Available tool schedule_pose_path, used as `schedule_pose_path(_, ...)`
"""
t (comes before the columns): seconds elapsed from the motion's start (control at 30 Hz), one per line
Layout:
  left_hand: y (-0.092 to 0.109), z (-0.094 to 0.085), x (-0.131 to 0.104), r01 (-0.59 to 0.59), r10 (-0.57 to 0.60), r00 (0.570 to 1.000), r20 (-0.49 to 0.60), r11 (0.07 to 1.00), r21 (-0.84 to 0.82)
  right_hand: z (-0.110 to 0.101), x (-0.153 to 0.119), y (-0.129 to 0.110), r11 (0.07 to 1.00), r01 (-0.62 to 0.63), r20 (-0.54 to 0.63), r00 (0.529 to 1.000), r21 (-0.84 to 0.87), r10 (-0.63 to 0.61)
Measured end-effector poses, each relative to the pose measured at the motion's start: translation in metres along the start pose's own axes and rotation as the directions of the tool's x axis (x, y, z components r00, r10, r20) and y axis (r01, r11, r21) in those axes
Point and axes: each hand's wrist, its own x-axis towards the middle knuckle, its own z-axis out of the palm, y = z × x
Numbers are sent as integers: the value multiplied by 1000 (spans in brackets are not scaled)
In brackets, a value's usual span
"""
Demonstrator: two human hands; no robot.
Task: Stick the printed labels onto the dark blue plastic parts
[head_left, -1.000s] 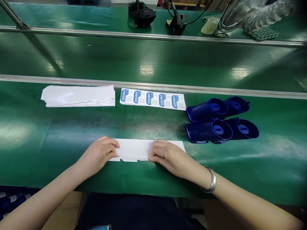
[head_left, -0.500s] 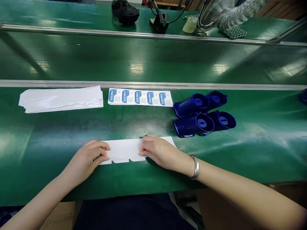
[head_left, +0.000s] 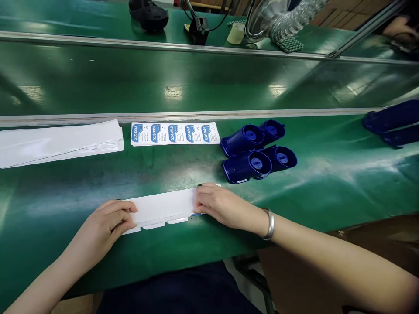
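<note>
A white label sheet [head_left: 165, 205] lies face down on the green bench, with small white flaps showing along its near edge. My left hand [head_left: 113, 220] pinches its left end between thumb and fingers. Closer to the right end, my right hand [head_left: 218, 205] grips the sheet with bent fingers, the fingertips partly hidden. A sliver of blue print [head_left: 196, 214] peeks out beneath that hand. Behind the sheet lie a strip of blue-and-white printed labels [head_left: 176, 133] and a stack of blank white sheets [head_left: 62, 141].
Several dark blue plastic cup-like housings [head_left: 248, 165] lie to the right of the sheet, and more blue parts [head_left: 393, 120] sit at the far right. A metal rail [head_left: 163, 47] runs across the back. Beyond it are a black device [head_left: 149, 16] and a flexible silver duct [head_left: 294, 19].
The view has turned right, so the bench things appear farther left. My right hand has slid toward the sheet's right end, and blue print now shows beneath it. Both hands keep hold.
</note>
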Motion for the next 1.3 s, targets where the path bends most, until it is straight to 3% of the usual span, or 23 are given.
schedule_pose_path(0.27,-4,-1,2,1,-1,1000,-5,1000,15,-15,-3,6,990,76,78,993,122,-86)
schedule_pose_path(0.57,-6,-4,1,35,-36,999,22,998,46,-8,0,5,991,52,11,999,-122,-51)
schedule_pose_path(0.77,-9,-4,1,11,-12,1000,18,998,58,-33,-17,18,998,42,117,992,57,-48)
schedule_pose_path(1.1,-18,-6,1,-12,11,1000,23,996,83,-19,-25,29,1000,20,-102,995,23,-18)
schedule_pose_path(1.3,-21,-5,-1,10,-11,1000,15,995,99,-29,-33,40,960,75,34,996,269,-87)
